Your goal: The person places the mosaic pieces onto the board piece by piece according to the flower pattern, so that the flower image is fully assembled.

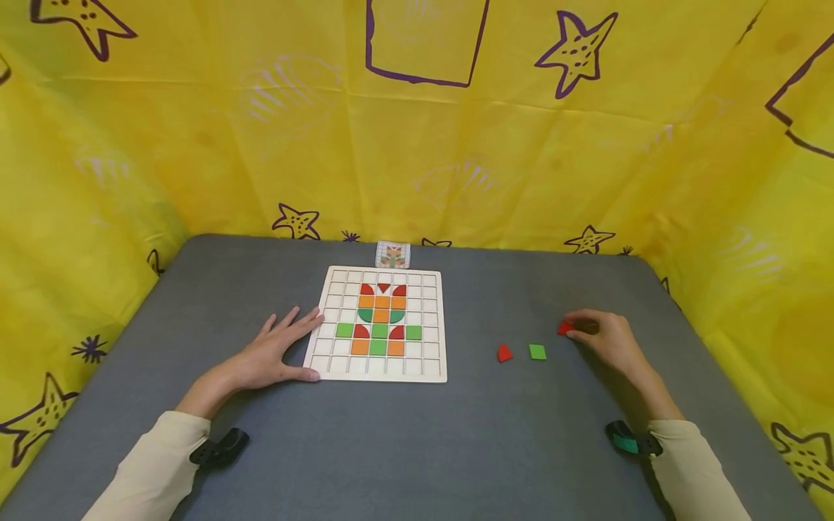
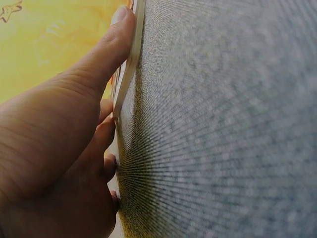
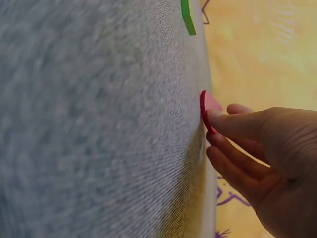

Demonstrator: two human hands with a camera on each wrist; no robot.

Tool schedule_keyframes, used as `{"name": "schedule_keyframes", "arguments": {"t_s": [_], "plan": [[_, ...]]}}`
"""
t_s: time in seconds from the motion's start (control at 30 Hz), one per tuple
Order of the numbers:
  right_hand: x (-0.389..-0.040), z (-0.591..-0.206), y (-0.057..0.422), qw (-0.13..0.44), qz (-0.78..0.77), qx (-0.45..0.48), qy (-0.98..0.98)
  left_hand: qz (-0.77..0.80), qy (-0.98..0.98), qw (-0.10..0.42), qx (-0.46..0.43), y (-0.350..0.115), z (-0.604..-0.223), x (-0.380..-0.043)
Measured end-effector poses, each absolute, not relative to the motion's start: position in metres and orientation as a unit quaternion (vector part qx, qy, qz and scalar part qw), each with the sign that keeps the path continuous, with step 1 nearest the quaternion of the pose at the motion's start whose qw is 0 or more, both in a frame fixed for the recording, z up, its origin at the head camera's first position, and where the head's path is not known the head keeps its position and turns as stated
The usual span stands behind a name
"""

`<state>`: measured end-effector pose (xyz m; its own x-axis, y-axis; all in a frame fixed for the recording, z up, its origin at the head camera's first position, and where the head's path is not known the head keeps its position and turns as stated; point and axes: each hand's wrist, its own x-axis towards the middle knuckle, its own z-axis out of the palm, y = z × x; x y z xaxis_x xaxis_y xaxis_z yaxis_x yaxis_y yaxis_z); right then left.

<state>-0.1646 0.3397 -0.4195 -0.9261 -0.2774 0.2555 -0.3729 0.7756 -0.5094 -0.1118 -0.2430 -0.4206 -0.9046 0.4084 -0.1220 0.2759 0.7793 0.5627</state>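
Observation:
My left hand [image 1: 270, 354] lies spread at the left side of a pale square grid board [image 1: 426, 365]. Its thumb rests on the near left corner and its index fingertip touches the left edge; the left wrist view shows the thumb along the board's rim [image 2: 130, 74]. Red, orange and green tiles form a flower-like pattern on the grid. Off to the right, my right hand [image 1: 609, 340] pinches a small red tile [image 3: 212, 103] between thumb and fingers, close over the table. Left of that hand lie a light green square tile [image 1: 537, 352] and another red tile [image 1: 504, 353].
A small card [image 1: 393, 255] with a printed flower pattern lies behind the board, near the far edge of the grey table [image 1: 417, 449]. Yellow cloth [image 1: 417, 145] with starfish drawings hangs around the back and sides. Both wrists wear dark bands.

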Motion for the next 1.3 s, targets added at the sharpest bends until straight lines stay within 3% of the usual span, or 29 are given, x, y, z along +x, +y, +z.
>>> {"name": "schedule_keyframes", "arguments": {"t_s": [1.3], "plan": [[-0.187,-0.394,0.251,0.03,0.329,0.262,-0.907,0.281,0.934,0.12,0.186,-0.242,-0.419,-0.111]]}}
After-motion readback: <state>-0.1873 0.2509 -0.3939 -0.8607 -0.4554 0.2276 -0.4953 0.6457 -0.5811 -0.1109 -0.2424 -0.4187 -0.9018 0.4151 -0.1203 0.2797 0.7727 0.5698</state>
